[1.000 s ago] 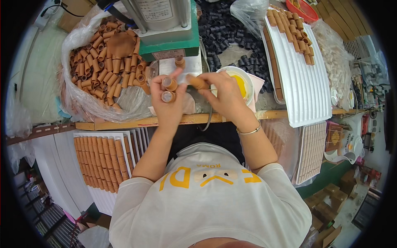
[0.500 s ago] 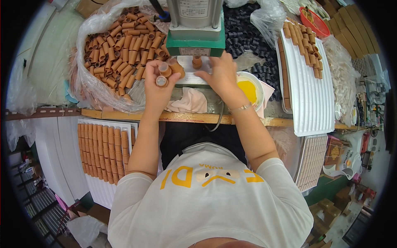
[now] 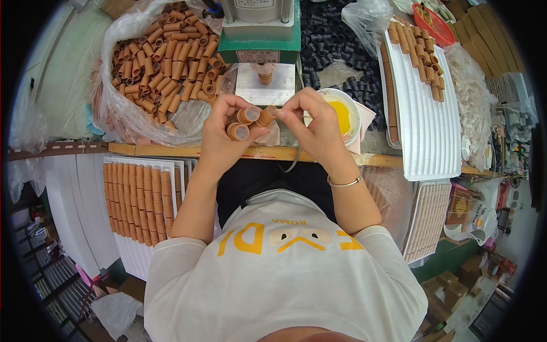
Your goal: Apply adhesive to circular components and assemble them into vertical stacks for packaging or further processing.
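My left hand [image 3: 224,132] is closed around a bunch of short brown tubes. Two of them, an upper tube [image 3: 249,115] and a lower tube [image 3: 238,131], turn clear, shiny ends upward. A third brown tube [image 3: 266,116] slants toward my right hand [image 3: 311,124], whose thumb and forefinger pinch at its end. Just beyond my hands is a press with a green head [image 3: 259,48]. Another brown tube [image 3: 265,78] stands upright under it on the pale metal plate [image 3: 248,85], and neither hand touches that one.
Left of the press, a plastic-lined heap of brown tubes [image 3: 165,60] spreads out. Black pieces [image 3: 336,48] lie to its right. A white bowl [image 3: 354,128] with yellow contents stands beside my right hand. White ridged trays [image 3: 427,137] carry tubes; a red basket [image 3: 433,25] sits farther back.
My right hand has come back from the press to the tubes in my left hand and now pinches one. My left hand has shifted right and nearer, its tubes turned toward the right hand.
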Available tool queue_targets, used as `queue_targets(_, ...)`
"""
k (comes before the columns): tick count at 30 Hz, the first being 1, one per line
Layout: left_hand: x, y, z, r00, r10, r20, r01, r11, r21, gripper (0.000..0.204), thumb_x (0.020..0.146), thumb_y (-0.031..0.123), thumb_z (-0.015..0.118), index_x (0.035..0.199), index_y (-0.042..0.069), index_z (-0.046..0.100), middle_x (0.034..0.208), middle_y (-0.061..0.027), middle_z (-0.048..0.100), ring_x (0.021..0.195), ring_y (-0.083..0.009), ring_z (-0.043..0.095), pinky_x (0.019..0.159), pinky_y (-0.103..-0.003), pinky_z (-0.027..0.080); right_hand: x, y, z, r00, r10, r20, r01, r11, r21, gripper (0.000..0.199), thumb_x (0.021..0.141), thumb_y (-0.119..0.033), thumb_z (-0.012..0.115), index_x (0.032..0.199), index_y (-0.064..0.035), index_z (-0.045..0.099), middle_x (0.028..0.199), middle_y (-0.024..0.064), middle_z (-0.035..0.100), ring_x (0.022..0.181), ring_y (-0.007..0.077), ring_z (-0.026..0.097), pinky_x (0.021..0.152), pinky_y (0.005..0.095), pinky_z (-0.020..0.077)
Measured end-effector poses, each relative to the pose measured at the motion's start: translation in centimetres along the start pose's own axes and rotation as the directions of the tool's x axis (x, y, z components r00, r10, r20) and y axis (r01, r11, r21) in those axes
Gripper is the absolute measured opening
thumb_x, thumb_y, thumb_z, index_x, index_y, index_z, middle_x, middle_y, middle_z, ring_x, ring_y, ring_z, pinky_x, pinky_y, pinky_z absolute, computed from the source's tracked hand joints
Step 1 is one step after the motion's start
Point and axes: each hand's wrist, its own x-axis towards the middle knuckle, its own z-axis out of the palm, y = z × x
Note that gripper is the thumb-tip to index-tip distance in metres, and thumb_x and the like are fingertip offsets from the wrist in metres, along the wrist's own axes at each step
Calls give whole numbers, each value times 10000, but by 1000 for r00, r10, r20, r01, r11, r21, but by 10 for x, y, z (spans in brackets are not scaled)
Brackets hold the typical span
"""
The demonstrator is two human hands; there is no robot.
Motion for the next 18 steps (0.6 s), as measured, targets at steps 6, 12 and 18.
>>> queue_targets(6, -2, 5, -1, 981, -98, 169, 138, 961, -241, 422, 757, 49, 814, 1030, 51, 492, 915, -12, 628, 846, -85, 611, 722, -226, 502, -2, -21, -20, 971, 114, 211, -133, 988, 75, 194, 789, -89, 763, 943, -16, 669, 797, 14, 555, 655, 95, 484, 618, 229, 388)
queue_targets(12, -19, -5, 3, 801, 11, 599, 483, 578, -657, 448, 773, 245, 828, 1029, 62, 509, 967, -14, 574, 837, -115, 571, 726, -238, 471, -8, -27, -21, 927, -85, 367, -91, 895, 437, 237, 763, -97, 778, 954, -8, 672, 792, 17, 569, 698, 103, 501, 656, 240, 390)
queue_targets(18, -31, 1, 11, 989, -58, 138, 89, 969, -230, 381, 748, 115, 817, 987, 71, 523, 946, -38, 603, 843, -166, 618, 728, -306, 503, -26, -17, -10, 973, 204, 109, -218, 966, 137, 148, 784, -68, 762, 870, -15, 654, 717, -26, 566, 666, 68, 491, 630, 209, 409)
